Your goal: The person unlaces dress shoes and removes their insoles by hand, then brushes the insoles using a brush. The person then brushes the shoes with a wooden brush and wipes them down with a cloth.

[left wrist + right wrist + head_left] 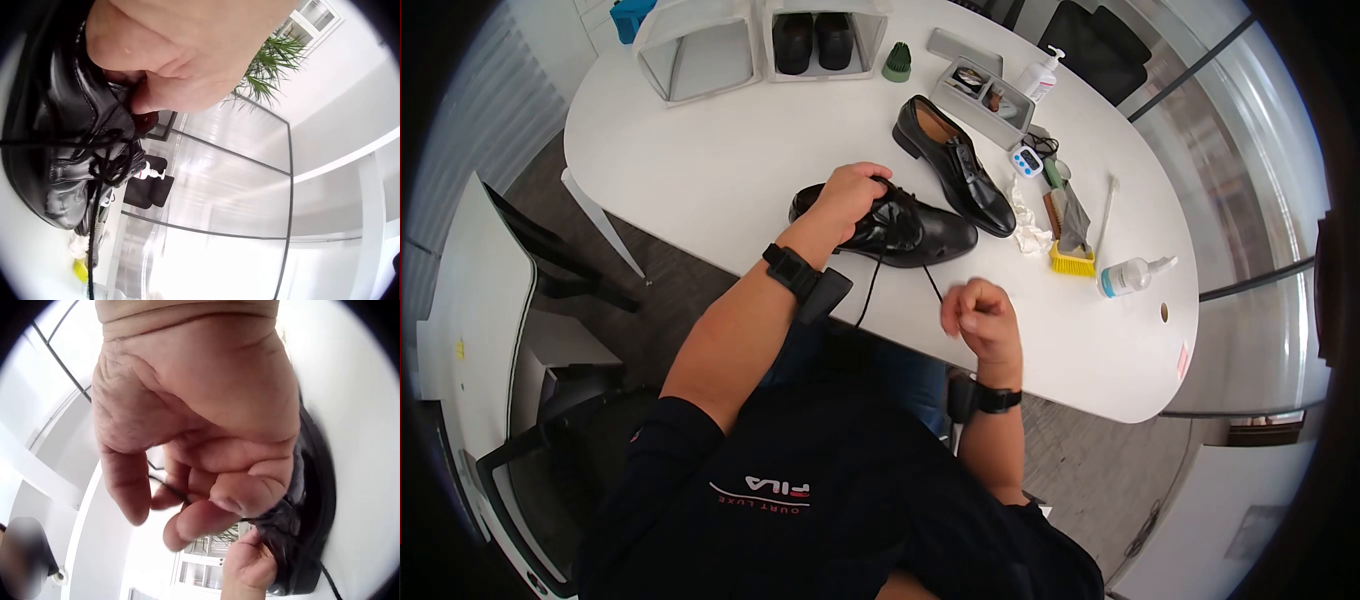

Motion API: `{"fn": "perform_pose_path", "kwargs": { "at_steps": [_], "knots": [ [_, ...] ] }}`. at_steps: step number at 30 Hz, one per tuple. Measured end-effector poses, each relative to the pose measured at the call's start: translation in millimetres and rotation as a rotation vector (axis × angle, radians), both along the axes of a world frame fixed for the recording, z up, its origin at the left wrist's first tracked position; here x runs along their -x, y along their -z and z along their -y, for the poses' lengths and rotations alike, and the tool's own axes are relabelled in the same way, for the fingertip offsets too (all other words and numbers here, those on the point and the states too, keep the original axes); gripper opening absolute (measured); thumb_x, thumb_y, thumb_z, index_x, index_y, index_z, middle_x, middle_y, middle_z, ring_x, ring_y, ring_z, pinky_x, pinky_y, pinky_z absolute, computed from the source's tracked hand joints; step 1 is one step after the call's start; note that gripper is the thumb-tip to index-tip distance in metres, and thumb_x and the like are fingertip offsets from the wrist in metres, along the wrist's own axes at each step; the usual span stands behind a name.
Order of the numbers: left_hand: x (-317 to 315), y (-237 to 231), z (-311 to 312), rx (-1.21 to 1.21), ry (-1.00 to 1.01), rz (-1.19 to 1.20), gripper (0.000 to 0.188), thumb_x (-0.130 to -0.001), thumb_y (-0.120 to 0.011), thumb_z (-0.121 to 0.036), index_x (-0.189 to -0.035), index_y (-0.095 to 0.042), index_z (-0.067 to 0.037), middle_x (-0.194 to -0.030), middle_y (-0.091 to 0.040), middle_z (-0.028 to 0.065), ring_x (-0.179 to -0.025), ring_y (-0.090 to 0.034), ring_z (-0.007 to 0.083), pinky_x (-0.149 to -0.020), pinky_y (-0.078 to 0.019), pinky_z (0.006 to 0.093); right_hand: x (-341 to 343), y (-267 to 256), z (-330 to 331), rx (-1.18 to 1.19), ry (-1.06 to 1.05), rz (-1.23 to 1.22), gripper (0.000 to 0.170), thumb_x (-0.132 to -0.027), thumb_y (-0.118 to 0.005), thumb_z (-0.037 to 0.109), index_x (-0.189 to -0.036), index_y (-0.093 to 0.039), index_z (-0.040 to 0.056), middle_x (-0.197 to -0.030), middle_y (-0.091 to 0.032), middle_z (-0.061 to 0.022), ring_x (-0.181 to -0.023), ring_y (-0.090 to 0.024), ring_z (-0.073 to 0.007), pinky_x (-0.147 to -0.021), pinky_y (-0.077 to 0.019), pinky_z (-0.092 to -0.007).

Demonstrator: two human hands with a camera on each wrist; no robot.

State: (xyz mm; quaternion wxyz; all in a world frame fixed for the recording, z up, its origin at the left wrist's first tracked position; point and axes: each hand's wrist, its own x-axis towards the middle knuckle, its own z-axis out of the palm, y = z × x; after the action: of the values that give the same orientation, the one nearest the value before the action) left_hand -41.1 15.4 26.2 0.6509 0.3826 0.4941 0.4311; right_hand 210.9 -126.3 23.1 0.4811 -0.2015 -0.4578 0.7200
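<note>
A black leather dress shoe [945,238] lies sideways at the near table edge, toe to the right. My left hand [850,205] grips it at the ankle opening by the tongue, its fingertips partly hidden inside. In front of the shoe my right hand [983,318] is raised with curled fingers. A thin black shoelace [170,489] runs between those fingers and back to the shoe. The other lace end [868,295] hangs loose over the table edge. Just behind stands the matching black shoe [975,190], upright.
Two clear-fronted boxes stand at the back, one holding dark shoes [833,42]. A green brush [897,62], a grey compartment box [985,100], a pump bottle [1040,75], a timer [1027,160], crumpled tissue [1028,225], a yellow brush [1073,260] and a spray bottle [1128,277] stand or lie rightward.
</note>
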Motion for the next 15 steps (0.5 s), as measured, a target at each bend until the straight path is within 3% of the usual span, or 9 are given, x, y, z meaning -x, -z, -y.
{"fn": "perform_pose_path", "kwargs": {
  "at_steps": [2, 3, 4, 5, 6, 8, 10, 12, 15],
  "knots": [
    [0.2, 3.4, -5.4, -0.021, -0.083, 0.035, 0.030, -0.090, -0.061, 0.003, -0.118, -0.072, 0.002, -0.099, -0.068, 0.0062, -0.085, -0.059, 0.0145, -0.075, -0.0487, 0.0290, -17.9, -20.6, 18.4, 0.099, -0.008, 0.093, 0.013, -0.087, -0.075, 0.007, -0.096, -0.067, 0.0014, -0.083, -0.070, -0.0124, -0.067, -0.061, -0.0157, -0.063, -0.0493, -0.0257],
    [1.1, 4.9, -8.4, -0.018, -0.078, 0.039, 0.030, -0.090, -0.061, 0.003, -0.118, -0.072, 0.002, -0.099, -0.068, 0.0062, -0.085, -0.059, 0.0145, -0.075, -0.0487, 0.0290, -23.8, -30.3, 23.8, 0.162, 0.068, 0.387, 0.015, -0.089, -0.074, 0.008, -0.101, -0.070, 0.0011, -0.085, -0.071, -0.0118, -0.068, -0.063, -0.0156, -0.063, -0.0500, -0.0252],
    [3.1, 6.4, -10.8, -0.001, -0.049, 0.020, 0.030, -0.091, -0.060, 0.002, -0.118, -0.072, -0.001, -0.102, -0.067, 0.0057, -0.084, -0.060, 0.0143, -0.068, -0.0470, 0.0291, -31.0, -35.5, 26.8, 0.225, 0.144, 0.681, 0.019, -0.090, -0.073, 0.009, -0.107, -0.072, 0.0008, -0.088, -0.073, -0.0111, -0.068, -0.064, -0.0156, -0.063, -0.0507, -0.0247],
    [3.3, 8.1, -12.0, 0.015, -0.018, 0.000, 0.031, -0.091, -0.059, 0.001, -0.119, -0.072, -0.004, -0.104, -0.067, 0.0051, -0.083, -0.061, 0.0140, -0.061, -0.0454, 0.0292, -39.7, -32.5, 24.7, 0.170, 0.189, 0.783, 0.032, -0.088, -0.073, 0.006, -0.120, -0.072, 0.0013, -0.094, -0.075, -0.0111, -0.071, -0.068, -0.0165, -0.066, -0.0536, -0.0266],
    [1.7, 9.7, -12.4, 0.017, -0.013, 0.002, 0.031, -0.091, -0.059, 0.001, -0.119, -0.072, -0.004, -0.104, -0.067, 0.0051, -0.083, -0.061, 0.0140, -0.061, -0.0454, 0.0292, -42.6, -33.6, 26.1, 0.173, 0.194, 0.785, 0.032, -0.088, -0.073, 0.006, -0.120, -0.072, 0.0013, -0.094, -0.075, -0.0111, -0.071, -0.068, -0.0165, -0.066, -0.0536, -0.0266],
    [2.0, 15.0, -13.2, -0.001, -0.031, 0.045, 0.030, -0.091, -0.059, 0.001, -0.118, -0.072, -0.003, -0.104, -0.067, 0.0063, -0.086, -0.064, 0.0157, -0.065, -0.0498, 0.0297, -38.5, -50.9, 27.1, -0.344, 0.535, 1.575, 0.038, -0.085, -0.074, 0.002, -0.122, -0.072, 0.0031, -0.098, -0.075, -0.0110, -0.071, -0.068, -0.0187, -0.069, -0.0549, -0.0276],
    [2.6, 18.3, -13.2, -0.025, -0.031, 0.044, 0.030, -0.091, -0.059, 0.001, -0.118, -0.071, -0.002, -0.103, -0.067, 0.0069, -0.087, -0.065, 0.0165, -0.068, -0.0514, 0.0303, -16.2, -64.7, 17.6, -0.432, 0.700, 1.598, 0.038, -0.084, -0.076, 0.004, -0.122, -0.073, 0.0047, -0.103, -0.075, -0.0129, -0.074, -0.070, -0.0225, -0.072, -0.0560, -0.0301],
    [2.0, 19.8, -15.5, -0.054, -0.030, 0.046, 0.030, -0.091, -0.059, 0.001, -0.118, -0.071, -0.001, -0.103, -0.067, 0.0075, -0.088, -0.065, 0.0172, -0.070, -0.0529, 0.0308, 15.3, -75.8, 3.0, -0.409, 0.679, 1.131, 0.025, -0.088, -0.076, 0.013, -0.110, -0.076, 0.0036, -0.102, -0.074, -0.0134, -0.076, -0.070, -0.0261, -0.071, -0.0556, -0.0330],
    [1.4, 20.6, -14.6, -0.034, -0.009, 0.074, 0.030, -0.091, -0.059, 0.001, -0.118, -0.071, 0.000, -0.104, -0.068, 0.0083, -0.089, -0.065, 0.0179, -0.072, -0.0537, 0.0317, 61.7, -54.0, -42.0, -0.501, 0.693, 1.146, 0.016, -0.088, -0.078, 0.017, -0.097, -0.077, 0.0043, -0.094, -0.072, -0.0104, -0.076, -0.070, -0.0287, -0.069, -0.0541, -0.0364]
  ]
}}
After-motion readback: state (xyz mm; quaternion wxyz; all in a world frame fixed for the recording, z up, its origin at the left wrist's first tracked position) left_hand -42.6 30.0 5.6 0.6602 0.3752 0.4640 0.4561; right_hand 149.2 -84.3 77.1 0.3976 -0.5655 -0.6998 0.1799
